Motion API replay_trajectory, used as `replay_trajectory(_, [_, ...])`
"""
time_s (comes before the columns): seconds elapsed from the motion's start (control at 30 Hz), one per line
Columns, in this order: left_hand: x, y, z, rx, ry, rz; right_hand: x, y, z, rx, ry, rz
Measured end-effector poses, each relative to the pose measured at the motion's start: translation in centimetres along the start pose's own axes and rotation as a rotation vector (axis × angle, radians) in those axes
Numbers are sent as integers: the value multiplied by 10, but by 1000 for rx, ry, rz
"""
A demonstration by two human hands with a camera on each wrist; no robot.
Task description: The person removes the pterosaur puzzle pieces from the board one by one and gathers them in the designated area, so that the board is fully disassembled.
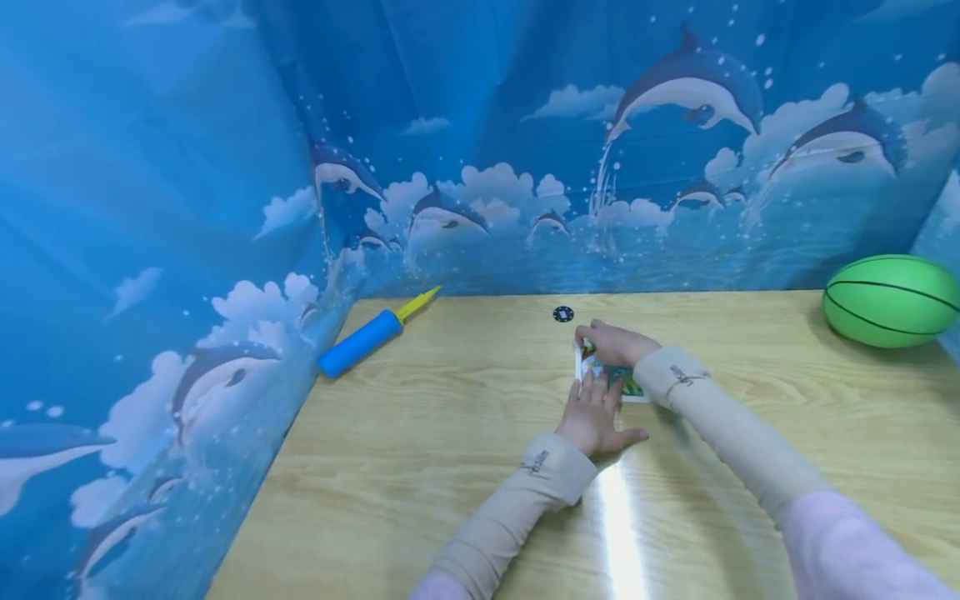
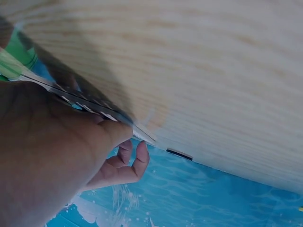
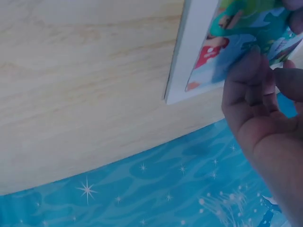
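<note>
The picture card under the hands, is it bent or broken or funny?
No. The picture card lies flat on the wooden table, and its white corner looks whole. The left hand presses its near edge; the right hand touches its far edge. Hands hide most of it, though.

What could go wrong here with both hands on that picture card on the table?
1. The picture card is thin with one edge raised off the table; the left hand and right hand could bend or crease it.
2. The right hand's grip on the card looks light in the wrist view, so it may slip flat again.
3. The small dark disc lies just beyond the right hand and could get knocked.
</note>
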State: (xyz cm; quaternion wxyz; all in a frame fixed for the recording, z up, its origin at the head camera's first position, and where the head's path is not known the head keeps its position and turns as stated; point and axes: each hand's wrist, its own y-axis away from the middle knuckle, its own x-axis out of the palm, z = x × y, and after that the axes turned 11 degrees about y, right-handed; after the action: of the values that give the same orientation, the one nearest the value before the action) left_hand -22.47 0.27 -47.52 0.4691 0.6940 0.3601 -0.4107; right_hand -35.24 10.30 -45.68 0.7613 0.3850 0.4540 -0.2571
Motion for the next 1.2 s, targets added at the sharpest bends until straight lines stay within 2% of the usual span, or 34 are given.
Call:
replay_trajectory(0.13, [1,1,0,9,8,0,4,-1,-2,-17,-29,-10])
replay_trajectory(0.33, [-2,0,1,-25,-46,7,5,-1,-5,-103,-78,-63])
replay_trajectory(0.5, [-4,0,3,-22,-22,6,3,0,-4,-130,-70,-88])
replay_trajectory(0.83, [-1,-1,2,-27,-18,10,5,4,-3,-111,-57,-83])
replay_trajectory(1.07, [-1,-2,2,-18,36,34,3,3,2,-59,-74,-43])
replay_trajectory(1.2, [1,-2,2,-17,31,27,4,2,1,-46,-86,-29])
